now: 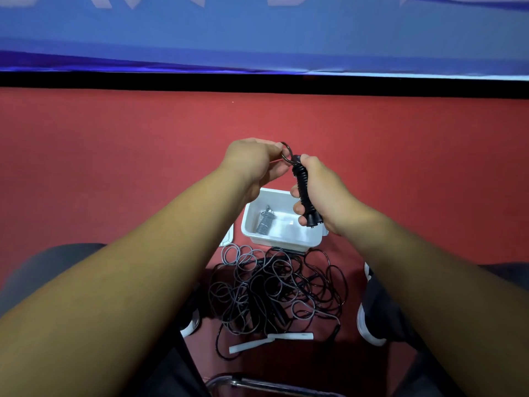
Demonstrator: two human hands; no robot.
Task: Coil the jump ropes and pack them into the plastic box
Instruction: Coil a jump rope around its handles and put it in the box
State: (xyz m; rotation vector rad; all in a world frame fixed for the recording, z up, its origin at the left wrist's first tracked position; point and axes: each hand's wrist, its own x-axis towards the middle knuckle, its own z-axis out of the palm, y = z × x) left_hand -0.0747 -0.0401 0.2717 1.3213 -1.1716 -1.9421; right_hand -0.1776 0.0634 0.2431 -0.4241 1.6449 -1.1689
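Observation:
My right hand (319, 193) grips a black jump rope bundle (304, 190), its cord wound tightly around the two handles, held upright above the white plastic box (282, 239). My left hand (254, 160) pinches the small loop of cord (287, 151) at the bundle's top. Inside the box lies a grey coiled jump rope (264, 220). On the red floor below the box sits a tangled heap of black and grey ropes (274, 290), with two white handles (272, 340) at its near edge.
My knees and shoes (369, 319) flank the rope heap. The box lid (227, 239) pokes out left of the box. A chair's metal frame (257, 383) shows at the bottom. A black strip and blue banner (257, 38) run along the far edge.

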